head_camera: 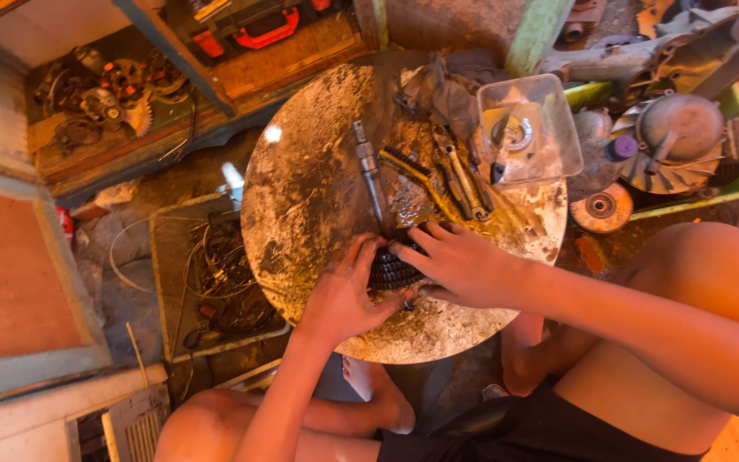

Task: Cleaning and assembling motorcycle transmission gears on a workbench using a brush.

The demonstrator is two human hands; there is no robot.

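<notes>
Left hand (345, 295) presses down on a dark toothed gear stack (391, 269) at the near edge of the round greasy table (301, 180), fingers curled, grip grasping it. Right hand (455, 261) covers it from the other side, fingers splayed, grip also on it. Work looks mid-way: shaft (371, 175), wrenches (464, 184) lie loose beyond.

1 clear square plastic container (530, 128) sits at the round table's far right edge; no labels, signs or screens show.
</notes>
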